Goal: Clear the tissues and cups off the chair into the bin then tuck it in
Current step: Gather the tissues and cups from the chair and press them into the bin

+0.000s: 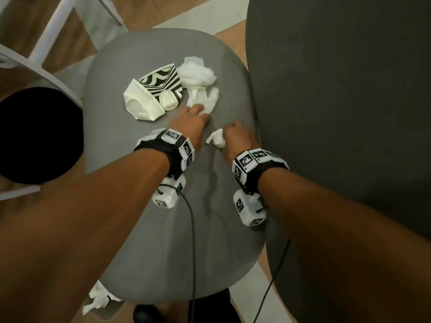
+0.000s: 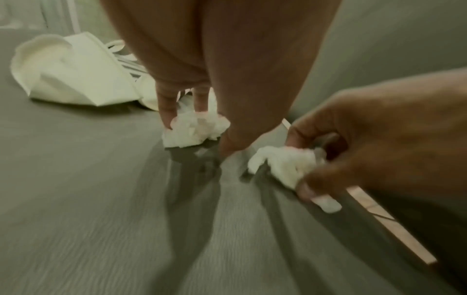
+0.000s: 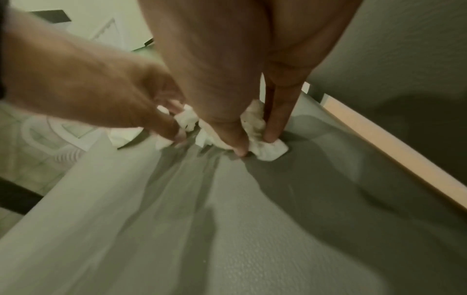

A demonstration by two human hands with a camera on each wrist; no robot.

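Observation:
On the grey chair seat lie two crushed paper cups, one white and one black-and-white striped, beside crumpled white tissues. My left hand pinches the near end of a tissue on the seat. My right hand grips a small tissue wad between thumb and fingers, low on the seat by its right edge. The same wad shows in the left wrist view.
A black round bin stands left of the chair. A dark grey tabletop fills the right side. White chair legs cross the upper left. Another tissue lies on the wooden floor beneath the seat's near edge.

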